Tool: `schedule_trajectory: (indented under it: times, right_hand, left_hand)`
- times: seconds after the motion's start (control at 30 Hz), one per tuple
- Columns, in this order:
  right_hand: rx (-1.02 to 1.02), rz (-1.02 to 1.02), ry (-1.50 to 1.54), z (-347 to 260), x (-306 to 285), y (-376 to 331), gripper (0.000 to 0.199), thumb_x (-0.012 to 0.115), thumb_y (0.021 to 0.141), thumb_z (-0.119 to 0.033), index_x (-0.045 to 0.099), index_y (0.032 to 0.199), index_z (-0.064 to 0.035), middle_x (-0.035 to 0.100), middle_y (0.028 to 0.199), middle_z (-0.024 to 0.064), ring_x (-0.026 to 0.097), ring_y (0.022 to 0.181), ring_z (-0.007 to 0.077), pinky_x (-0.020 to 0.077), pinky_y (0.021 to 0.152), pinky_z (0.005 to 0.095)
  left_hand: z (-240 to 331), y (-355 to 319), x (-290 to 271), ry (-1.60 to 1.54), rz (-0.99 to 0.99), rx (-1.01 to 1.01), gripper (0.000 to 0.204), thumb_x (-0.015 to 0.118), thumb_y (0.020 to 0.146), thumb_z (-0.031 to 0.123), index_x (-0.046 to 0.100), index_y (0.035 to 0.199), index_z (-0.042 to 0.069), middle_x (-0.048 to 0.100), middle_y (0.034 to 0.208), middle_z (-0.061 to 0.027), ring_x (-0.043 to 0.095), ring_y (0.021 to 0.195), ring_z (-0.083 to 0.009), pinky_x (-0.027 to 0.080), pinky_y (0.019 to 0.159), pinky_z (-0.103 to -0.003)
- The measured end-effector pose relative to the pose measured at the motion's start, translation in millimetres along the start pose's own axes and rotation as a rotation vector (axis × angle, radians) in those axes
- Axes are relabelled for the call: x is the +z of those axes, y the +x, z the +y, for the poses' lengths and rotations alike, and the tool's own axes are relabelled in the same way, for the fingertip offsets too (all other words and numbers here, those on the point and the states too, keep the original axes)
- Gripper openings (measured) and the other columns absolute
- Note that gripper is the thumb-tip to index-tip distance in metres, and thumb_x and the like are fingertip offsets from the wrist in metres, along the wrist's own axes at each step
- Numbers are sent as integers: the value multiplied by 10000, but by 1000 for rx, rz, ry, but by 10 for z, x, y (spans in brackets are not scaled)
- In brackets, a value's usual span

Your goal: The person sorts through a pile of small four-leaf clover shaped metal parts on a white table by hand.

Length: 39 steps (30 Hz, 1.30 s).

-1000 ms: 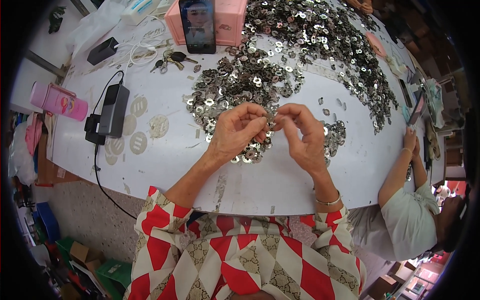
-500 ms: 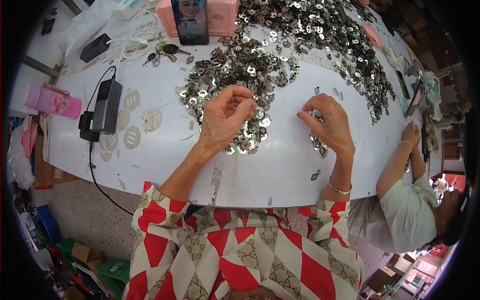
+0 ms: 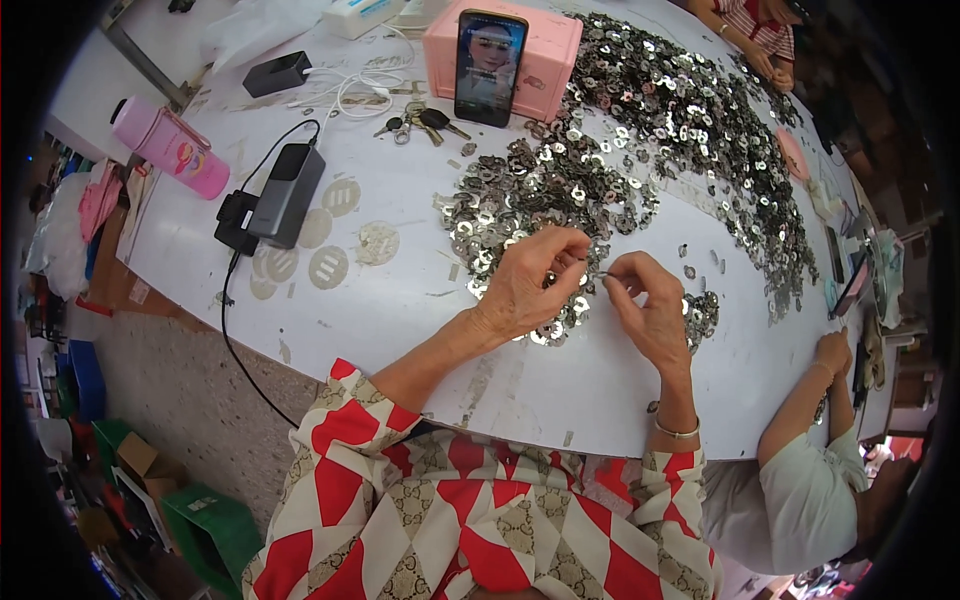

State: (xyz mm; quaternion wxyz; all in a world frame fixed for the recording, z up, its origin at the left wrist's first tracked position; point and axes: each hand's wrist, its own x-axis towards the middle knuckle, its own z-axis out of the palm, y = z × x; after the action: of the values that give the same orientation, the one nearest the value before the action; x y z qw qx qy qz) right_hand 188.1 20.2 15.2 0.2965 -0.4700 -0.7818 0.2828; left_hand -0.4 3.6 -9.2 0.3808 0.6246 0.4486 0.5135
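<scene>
— So, from the head view, what are the two hands doing?

— Both meet over the white round desk (image 3: 400, 300). The left hand (image 3: 525, 285) has its fingers curled in narrow, pinching a small shiny metal ring (image 3: 548, 280) at the fingertips. The right hand (image 3: 650, 310) is pinched narrow too, thumb and forefinger closed on a thin piece that reaches toward the left fingertips; it is too small to say what it is.

— And where do the rings lie?

— A heap of small silvery metal rings (image 3: 540, 190) spreads on the desk just beyond the hands and runs on to the far right rim. Some rings lie under and beside the left hand, and a smaller patch (image 3: 700, 315) sits just right of the right hand.

— Anything else on the desk?

— A pink rectangular box (image 3: 545, 60) at the far side, with a dark phone (image 3: 490, 65) propped upright against it. A bunch of keys (image 3: 420, 122) lies just in front. A grey power bank (image 3: 287, 195) with a black cable is at the left, a pink bottle (image 3: 170, 148) near the left rim.

— Someone else nearby?

— A person in a white top (image 3: 800, 500) at the right, one hand (image 3: 832, 352) on the desk's rim.
</scene>
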Motion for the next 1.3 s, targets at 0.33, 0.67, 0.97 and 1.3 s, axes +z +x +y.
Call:
schedule_trajectory:
  times: [0.33,0.67,0.97,1.3]
  right_hand:
    - [70,102,437,-102,122,-36,74,631,859,2,590,919,12,637,794,30,611,707,77,516,660,220]
    - [243,-7,797,-69,77,-38,81,602,893,-3,593,966,31,624,854,39,605,712,90,511,672,210]
    - [81,94,597,-99,96,-66,119,626,868,6,591,981,23,638,865,44,609,746,95,513,706,229]
    - [96,72,478,-82,141,-40,104,640,848,-2,613,948,8,647,849,29,603,756,81,512,723,233]
  left_hand:
    - [78,-12,6,-385,-160,-221,128,607,896,83,610,953,-31,644,809,-71,642,694,-102,534,604,-224]
    - [58,-24,33,-165,-50,7,99,618,879,60,630,938,-19,645,829,-62,638,699,-93,527,588,-229]
    - [11,26,-18,-695,-157,-319,197,614,905,93,589,1048,-40,641,840,-72,643,729,-115,566,652,-244]
    - [-29,7,-5,-544,-151,-279,153,610,890,28,567,1028,-23,632,855,-51,630,753,-96,546,673,-229]
